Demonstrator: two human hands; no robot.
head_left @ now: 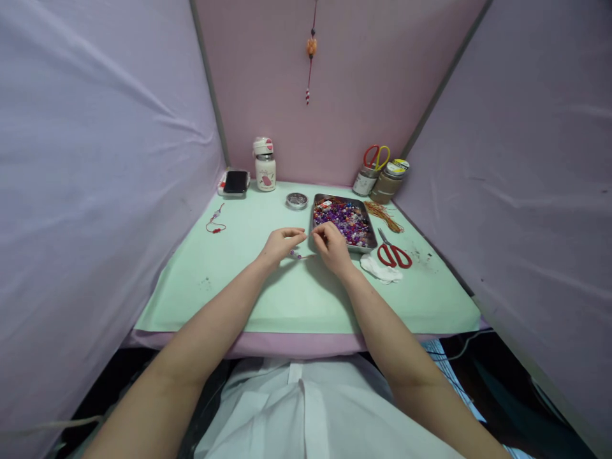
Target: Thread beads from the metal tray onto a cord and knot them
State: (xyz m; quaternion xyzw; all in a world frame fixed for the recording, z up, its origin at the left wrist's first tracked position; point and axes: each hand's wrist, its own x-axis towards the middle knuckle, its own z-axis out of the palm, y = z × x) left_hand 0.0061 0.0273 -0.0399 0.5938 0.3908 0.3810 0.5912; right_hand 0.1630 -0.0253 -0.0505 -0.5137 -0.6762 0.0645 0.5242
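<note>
My left hand (pixel 285 243) hovers over the middle of the table, thumb and fingertips pinched together. Facing it, my right hand (pixel 331 246) is also closed in a pinch, by the near left corner of the bead tray. Between and just below them is a thin cord with a few purple and clear beads (pixel 295 255) on it; its thin end runs toward my right hand. What sits between the left fingertips is too small to make out. The metal tray (pixel 375 245) holds a heap of mostly purple beads, with some orange and clear ones.
Right of the tray are red-handled scissors (pixel 394 255), a crumpled white tissue (pixel 381 269), orange-brown cords (pixel 385 217) and two jars (pixel 388 182), one holding scissors. Behind stand a round tin (pixel 297 201), a bottle (pixel 265 167), a phone (pixel 236 182); a red beaded cord (pixel 216 225) lies left.
</note>
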